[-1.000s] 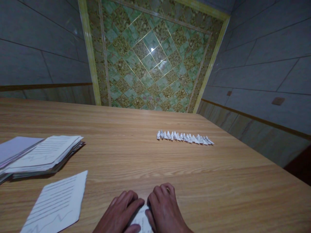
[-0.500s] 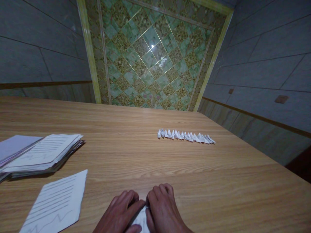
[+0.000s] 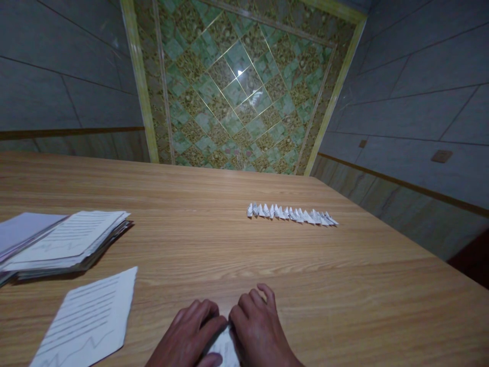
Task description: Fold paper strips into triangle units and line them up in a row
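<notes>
At the table's near edge, a piece of white paper [image 3: 225,350] with faint print lies between my two hands and is partly covered by them. My left hand [image 3: 191,329] has its curled fingers and thumb on the paper's left side. From the right, my right hand [image 3: 256,323] presses at the paper's top and right edge with bent fingers, its little finger lifted away. The fingertips of both hands almost meet at the paper's top. To the left lies a single lined sheet [image 3: 89,316] with a torn edge and a wavy line drawn on it.
The wood-grain table [image 3: 183,244] fills the lower view. A stack of papers [image 3: 72,237] sits at the left. Farther back on the right stands a row of several small folded paper pieces [image 3: 290,213]. Beyond the table are a patterned tile panel [image 3: 240,97] and grey walls.
My right hand has shifted slightly, its little finger rising and its thumb no longer showing over the paper. A bit more of the paper is visible. My left hand stays nearly in place.
</notes>
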`<state>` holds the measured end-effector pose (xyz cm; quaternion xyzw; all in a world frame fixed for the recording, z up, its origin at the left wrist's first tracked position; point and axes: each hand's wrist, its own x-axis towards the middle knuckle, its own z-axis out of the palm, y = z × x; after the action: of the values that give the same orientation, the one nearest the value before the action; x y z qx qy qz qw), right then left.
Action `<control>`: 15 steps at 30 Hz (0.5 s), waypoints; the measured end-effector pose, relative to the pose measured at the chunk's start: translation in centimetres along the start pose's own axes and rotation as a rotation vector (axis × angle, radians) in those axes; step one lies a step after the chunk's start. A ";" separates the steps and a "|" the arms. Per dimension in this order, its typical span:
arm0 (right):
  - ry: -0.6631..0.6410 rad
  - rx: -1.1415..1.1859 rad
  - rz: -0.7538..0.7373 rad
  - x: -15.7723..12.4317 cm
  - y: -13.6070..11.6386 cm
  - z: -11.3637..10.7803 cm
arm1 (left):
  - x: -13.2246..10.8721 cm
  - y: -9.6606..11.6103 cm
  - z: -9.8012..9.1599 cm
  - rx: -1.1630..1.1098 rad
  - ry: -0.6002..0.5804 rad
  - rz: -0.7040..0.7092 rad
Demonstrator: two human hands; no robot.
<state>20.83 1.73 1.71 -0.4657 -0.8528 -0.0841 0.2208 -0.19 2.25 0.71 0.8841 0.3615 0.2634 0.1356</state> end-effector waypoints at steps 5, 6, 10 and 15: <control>0.065 -0.038 -0.050 -0.1 0.1 0.4 | -0.2 -0.5 0.3 0.024 0.038 0.048; 0.075 -0.036 -0.054 0.0 0.1 0.3 | -0.2 -0.5 0.4 0.027 0.039 0.050; 0.113 -0.004 -0.067 0.1 0.0 0.2 | -0.3 -0.5 0.4 0.021 0.042 0.059; 0.094 -0.009 -0.101 0.1 0.1 0.0 | -0.2 -0.3 0.3 0.034 0.019 0.069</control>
<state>20.87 1.83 1.77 -0.4185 -0.8636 -0.1206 0.2541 -0.25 2.33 0.24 0.8957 0.3364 0.2703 0.1076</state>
